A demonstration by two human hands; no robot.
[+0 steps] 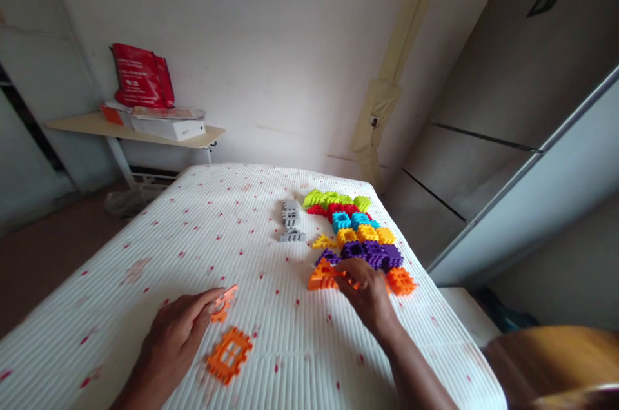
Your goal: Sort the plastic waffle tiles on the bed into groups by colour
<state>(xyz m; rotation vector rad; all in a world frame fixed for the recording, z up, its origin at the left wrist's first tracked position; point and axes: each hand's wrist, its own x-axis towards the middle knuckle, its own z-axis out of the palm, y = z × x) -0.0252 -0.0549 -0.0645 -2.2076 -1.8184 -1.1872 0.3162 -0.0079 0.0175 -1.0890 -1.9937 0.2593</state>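
Note:
My left hand (176, 329) pinches an orange notched building piece (223, 307), held tilted over the mattress. Just below it, an orange square piece with a window grid (229, 354) lies flat. At the right, my right hand (365, 287) reaches over the row of orange pieces, its thumb and fingers closed at an orange triangular stack (321, 276); the fingers hide part of what they grip. Beyond that hand are purple pieces (372, 254), yellow pieces (347, 237), blue pieces (341, 221), red pieces (336, 211) and green pieces (331, 198), sorted in rows by colour.
Grey pieces (291, 213) lie left of the coloured rows on the spotted white mattress (203, 229). Against the wall stands a small table (87, 124) with a white box (169, 126) and a red bag (140, 78). A grey cabinet (478, 100) borders the right side.

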